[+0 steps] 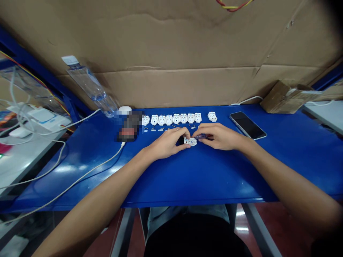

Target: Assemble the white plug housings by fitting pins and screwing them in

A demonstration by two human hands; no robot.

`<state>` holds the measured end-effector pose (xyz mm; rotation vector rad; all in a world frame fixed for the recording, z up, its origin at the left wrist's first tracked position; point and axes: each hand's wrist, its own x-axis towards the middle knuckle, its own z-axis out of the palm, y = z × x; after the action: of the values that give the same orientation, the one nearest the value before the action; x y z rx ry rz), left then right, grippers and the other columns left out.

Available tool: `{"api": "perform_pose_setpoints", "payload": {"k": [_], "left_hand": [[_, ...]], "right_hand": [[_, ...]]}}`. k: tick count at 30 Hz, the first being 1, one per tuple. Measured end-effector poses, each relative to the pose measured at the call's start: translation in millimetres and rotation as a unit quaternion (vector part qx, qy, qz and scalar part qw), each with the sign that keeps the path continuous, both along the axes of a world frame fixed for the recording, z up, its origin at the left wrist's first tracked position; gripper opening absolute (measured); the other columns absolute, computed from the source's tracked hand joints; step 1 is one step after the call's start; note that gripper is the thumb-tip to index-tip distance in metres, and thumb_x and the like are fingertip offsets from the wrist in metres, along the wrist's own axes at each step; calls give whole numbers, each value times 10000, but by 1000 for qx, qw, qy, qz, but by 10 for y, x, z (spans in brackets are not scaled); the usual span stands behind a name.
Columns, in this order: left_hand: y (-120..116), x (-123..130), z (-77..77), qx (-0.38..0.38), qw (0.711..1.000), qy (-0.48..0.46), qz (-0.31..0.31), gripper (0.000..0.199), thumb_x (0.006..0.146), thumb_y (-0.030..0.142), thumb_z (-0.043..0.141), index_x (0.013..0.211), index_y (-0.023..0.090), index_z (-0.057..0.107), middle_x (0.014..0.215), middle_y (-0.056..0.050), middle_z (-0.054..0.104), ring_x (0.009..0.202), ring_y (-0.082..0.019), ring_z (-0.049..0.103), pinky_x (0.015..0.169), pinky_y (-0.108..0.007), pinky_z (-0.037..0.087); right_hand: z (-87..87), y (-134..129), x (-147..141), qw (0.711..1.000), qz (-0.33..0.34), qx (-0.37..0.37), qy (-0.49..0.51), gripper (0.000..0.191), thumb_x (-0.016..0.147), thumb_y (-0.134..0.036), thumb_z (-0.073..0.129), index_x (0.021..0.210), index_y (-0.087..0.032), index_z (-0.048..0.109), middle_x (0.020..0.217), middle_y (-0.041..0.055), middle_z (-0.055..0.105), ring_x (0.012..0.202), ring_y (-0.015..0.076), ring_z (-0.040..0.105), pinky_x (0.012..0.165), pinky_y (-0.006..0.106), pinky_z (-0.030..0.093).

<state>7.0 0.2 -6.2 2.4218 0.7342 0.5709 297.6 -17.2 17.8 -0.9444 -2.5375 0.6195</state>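
A sheet of creased brown cardboard (171,43) stands along the far edge of a blue metal tabletop (203,178), and a glossy red floor (281,225) shows beyond its near edge. To the left sits a pale grey bench (26,167) with tangled white cables (23,121) on it; another grey bench (325,114) sits at the right.

At the far right of the tabletop rests a torn cardboard box (285,98), its contents hidden. At the far left, a clear plastic bottle (91,85) leans against the cardboard. A white cable (80,180) crosses the left side of the tabletop, and a dark object (128,125) near the bottle is too blurred to identify. A black smartphone (248,125) lies face up, right of the hands.

Along the far side, eight white plug bodies (174,118) stand in a row, with a ninth plug body (212,116) set apart to their right. Small metal pins (174,126) lie in a line just nearer. Between the hands, near the middle of the tabletop, is a white plug body (190,141). The left hand (167,142) grips it with clenched fingers (182,134), while the right hand (221,136) pinches a purple-handled screwdriver (200,136) against it.
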Motion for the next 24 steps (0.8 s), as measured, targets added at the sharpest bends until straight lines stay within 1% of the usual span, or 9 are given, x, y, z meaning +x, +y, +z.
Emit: {"api": "perform_pose_setpoints", "payload": {"k": [3, 6, 8, 11, 14, 17, 21, 24], "left_hand": [[1, -1, 18, -12, 1000, -3, -9, 161, 1078, 294, 776, 1196, 239, 681, 1238, -51, 796, 1136, -244, 755, 986, -397, 575], [5, -6, 34, -12, 1000, 1, -17, 170, 1078, 293, 781, 1213, 238, 694, 1274, -57, 804, 1170, -253, 760, 1010, -408, 577], [10, -12, 34, -8, 1000, 3, -19, 174, 1079, 303, 783, 1217, 237, 701, 1280, -62, 808, 1165, -256, 763, 1003, -411, 581], [19, -21, 17, -4, 1000, 0, -20, 165, 1087, 314, 769, 1222, 238, 712, 1277, -68, 811, 1162, -260, 763, 991, -413, 590], [28, -22, -5, -1, 1000, -1, -19, 153, 1092, 314, 760, 1221, 243, 718, 1275, -68, 809, 1176, -264, 761, 1017, -429, 594], [29, -18, -15, 3, 1000, -1, -22, 144, 1097, 304, 752, 1223, 242, 719, 1273, -71, 807, 1187, -268, 758, 1038, -442, 593], [21, -16, -5, 7, 1000, 0, -26, 145, 1096, 274, 759, 1229, 240, 714, 1284, -65, 807, 1196, -264, 756, 1037, -438, 594], [17, -16, 4, 13, 1000, 2, -22, 150, 1091, 263, 774, 1226, 242, 712, 1282, -58, 810, 1183, -257, 760, 1036, -430, 595]], "right_hand": [[-4, 23, 47, 1000, -13, 13, -26, 267, 1072, -251, 635, 1263, -248, 821, 1230, 87, 812, 971, 211, 767, 855, 355, 569], [-9, 58, 97, 996, -71, 44, -38, 276, 1076, -285, 637, 1277, -211, 810, 1202, 111, 826, 975, 239, 768, 853, 377, 563], [-23, 82, 111, 993, -94, 52, -38, 258, 1089, -324, 645, 1233, -202, 821, 1177, 115, 837, 991, 254, 772, 887, 396, 565], [-55, 99, 83, 994, -84, 38, -50, 248, 1110, -349, 643, 1167, -208, 840, 1166, 104, 843, 1020, 263, 785, 939, 414, 566], [-77, 88, 23, 995, -78, 33, -62, 247, 1117, -343, 641, 1146, -209, 846, 1150, 97, 845, 1005, 256, 788, 927, 407, 565], [-81, 64, -13, 991, -76, 56, -96, 238, 1113, -290, 621, 1146, -203, 840, 1154, 102, 848, 983, 250, 785, 888, 391, 559], [-59, 51, 23, 976, -68, 109, -175, 257, 1112, -243, 582, 1174, -191, 826, 1223, 118, 840, 976, 258, 783, 821, 384, 539], [-22, 78, 119, 969, -91, 110, -201, 239, 1097, -233, 598, 1154, -190, 827, 1208, 115, 847, 991, 269, 791, 823, 387, 548]]}}
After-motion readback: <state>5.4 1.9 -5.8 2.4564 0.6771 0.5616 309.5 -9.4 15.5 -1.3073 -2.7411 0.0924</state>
